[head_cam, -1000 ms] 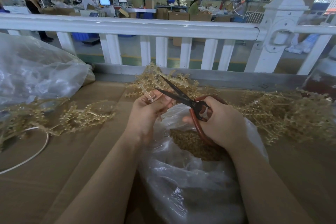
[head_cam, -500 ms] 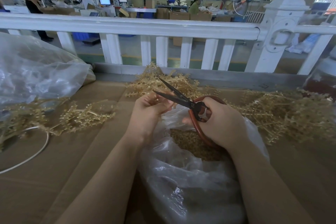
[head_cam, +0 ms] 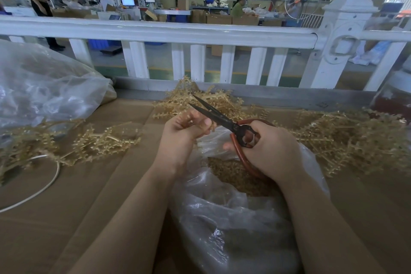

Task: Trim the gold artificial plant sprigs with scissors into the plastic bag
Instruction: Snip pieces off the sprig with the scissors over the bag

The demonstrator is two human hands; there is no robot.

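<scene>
Looking down from the head camera, the left hand [head_cam: 182, 133] is curling its fingers tightly round a gold sprig [head_cam: 193, 119], its grip closed on the stem just above the plastic bag [head_cam: 233, 218]. The right hand [head_cam: 270, 151] is wrapping its grip round the red handles of the scissors [head_cam: 224, 121], whose dark blades are standing slightly parted and pointing away from the bag, right beside the left fingertips. Gold trimmings [head_cam: 233, 176] are lying inside the bag's open mouth, below both hands. Loose sprigs [head_cam: 347, 140] are piling on the cardboard-covered worktop [head_cam: 66, 207] right of the bag, with more sprigs [head_cam: 100, 142] left of it and beyond it.
</scene>
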